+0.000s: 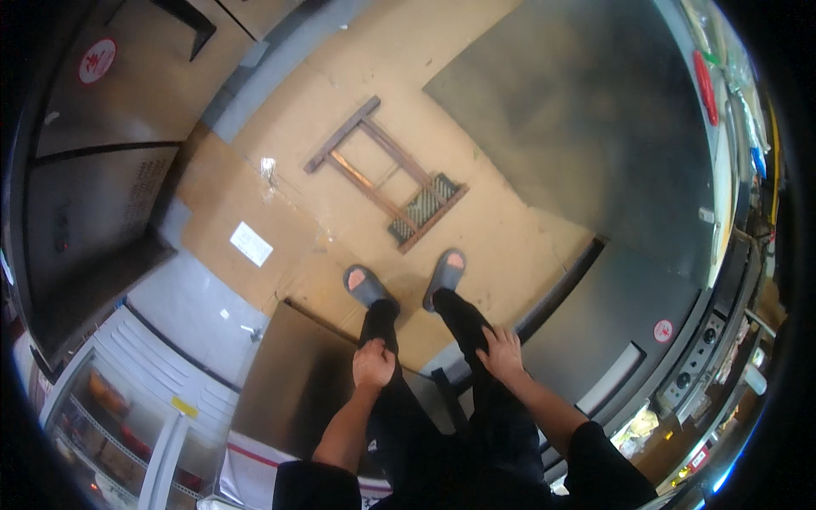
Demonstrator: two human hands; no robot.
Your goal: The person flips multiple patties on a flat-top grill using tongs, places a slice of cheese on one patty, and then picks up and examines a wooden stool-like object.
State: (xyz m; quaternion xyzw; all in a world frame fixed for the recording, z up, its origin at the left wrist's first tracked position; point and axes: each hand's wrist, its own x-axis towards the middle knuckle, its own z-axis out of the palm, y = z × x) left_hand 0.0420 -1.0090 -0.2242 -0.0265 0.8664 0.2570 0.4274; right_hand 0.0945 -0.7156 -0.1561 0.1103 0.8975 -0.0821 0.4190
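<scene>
My left hand [374, 364] rests on my left knee, its fingers draped over the black trouser leg [380, 325]. On the other leg lies my right hand [503, 354], fingers spread and holding nothing. Beyond my feet, in grey slippers [444, 280], a wooden folding stool [382, 137] lies on the floor. Its dark wooden bars form a rectangular frame, and a woven strip seat [424, 207] shows at the end nearer me. Neither hand touches the stool.
Flattened cardboard [523, 239] covers much of the floor, with a white paper [251, 243] on it. Metal cabinets [115, 95] stand at left, and a metal-fronted counter [625, 306] at right. A glass-doored display fridge [108, 408] is at lower left, beside a brown panel [293, 370].
</scene>
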